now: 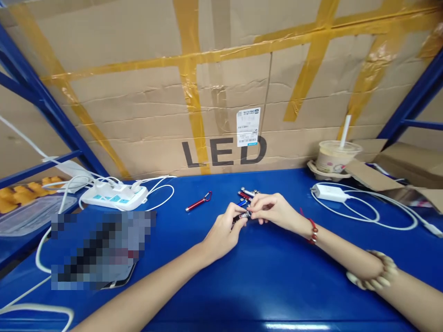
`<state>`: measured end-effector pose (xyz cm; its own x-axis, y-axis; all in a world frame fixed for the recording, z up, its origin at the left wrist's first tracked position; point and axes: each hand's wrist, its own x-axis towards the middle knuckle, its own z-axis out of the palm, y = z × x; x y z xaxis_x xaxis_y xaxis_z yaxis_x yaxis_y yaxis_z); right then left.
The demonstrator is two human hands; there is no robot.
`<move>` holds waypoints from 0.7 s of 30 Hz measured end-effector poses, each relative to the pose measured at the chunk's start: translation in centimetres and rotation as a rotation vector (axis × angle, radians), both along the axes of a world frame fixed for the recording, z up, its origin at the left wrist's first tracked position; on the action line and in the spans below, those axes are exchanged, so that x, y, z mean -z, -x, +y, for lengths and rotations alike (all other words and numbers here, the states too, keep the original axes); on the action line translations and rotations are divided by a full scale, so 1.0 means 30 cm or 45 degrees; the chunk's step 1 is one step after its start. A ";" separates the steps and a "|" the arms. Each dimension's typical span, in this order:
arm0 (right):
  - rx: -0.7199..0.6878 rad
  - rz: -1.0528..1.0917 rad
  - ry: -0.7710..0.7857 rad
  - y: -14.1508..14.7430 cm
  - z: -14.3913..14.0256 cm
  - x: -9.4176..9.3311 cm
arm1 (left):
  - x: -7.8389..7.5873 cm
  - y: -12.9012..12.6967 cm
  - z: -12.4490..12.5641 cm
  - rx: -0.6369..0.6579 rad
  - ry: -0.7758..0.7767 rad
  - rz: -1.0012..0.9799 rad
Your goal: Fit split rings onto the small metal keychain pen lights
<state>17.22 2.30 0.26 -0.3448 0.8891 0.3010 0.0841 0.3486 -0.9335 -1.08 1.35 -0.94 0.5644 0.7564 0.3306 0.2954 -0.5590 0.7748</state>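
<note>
At the center of the frame, the left hand (223,230) and the right hand (272,210) are meeting over the blue desk (263,276), fingers curled narrow and together pinching a small dark pen light (242,216). More pen lights (246,194) are lying just behind.

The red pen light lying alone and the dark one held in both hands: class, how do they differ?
The red pen light lies free on the blue table, untouched; the dark pen light is pinched between the left hand and right hand. The red one shows whole, with a clip at its end; the dark one is mostly hidden. Both are slim.
</note>
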 end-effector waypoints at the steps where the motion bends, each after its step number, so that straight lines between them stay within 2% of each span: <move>1: -0.009 0.006 0.006 -0.001 0.000 0.000 | -0.001 0.001 -0.001 0.013 -0.005 -0.003; 11: 0.006 0.016 0.028 0.023 -0.031 0.001 | 0.014 0.005 -0.009 -0.017 -0.191 0.035; 17: 0.103 -0.097 0.213 0.034 -0.043 -0.009 | 0.017 0.004 -0.006 -0.105 -0.382 0.028; 21: 0.149 -0.172 0.299 0.033 -0.045 -0.018 | 0.014 0.002 -0.006 -0.152 -0.393 0.033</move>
